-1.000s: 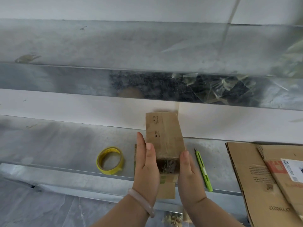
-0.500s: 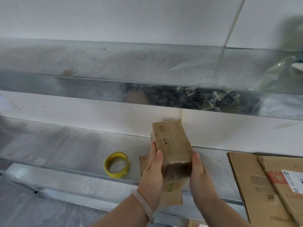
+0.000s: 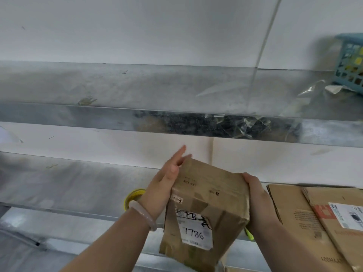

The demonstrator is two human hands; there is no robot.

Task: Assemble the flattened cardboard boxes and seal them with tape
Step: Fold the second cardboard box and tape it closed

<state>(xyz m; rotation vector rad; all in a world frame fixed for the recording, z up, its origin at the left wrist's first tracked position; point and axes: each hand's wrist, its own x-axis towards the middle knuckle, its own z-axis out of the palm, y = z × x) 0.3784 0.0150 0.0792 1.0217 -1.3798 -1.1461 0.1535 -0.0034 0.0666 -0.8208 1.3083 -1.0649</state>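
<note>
The box [image 3: 208,203] is held up off the table [image 3: 59,183], squeezed between both hands. The left hand [image 3: 164,185] presses flat and open on its side, and the right hand [image 3: 255,195] curls round the opposite edge, probably to square it up before taping.

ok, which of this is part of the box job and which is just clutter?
Job:
cardboard box
yellow tape roll
flattened cardboard
green cutter, only its tip showing

Lying about:
blue basket
plastic film scraps
</note>
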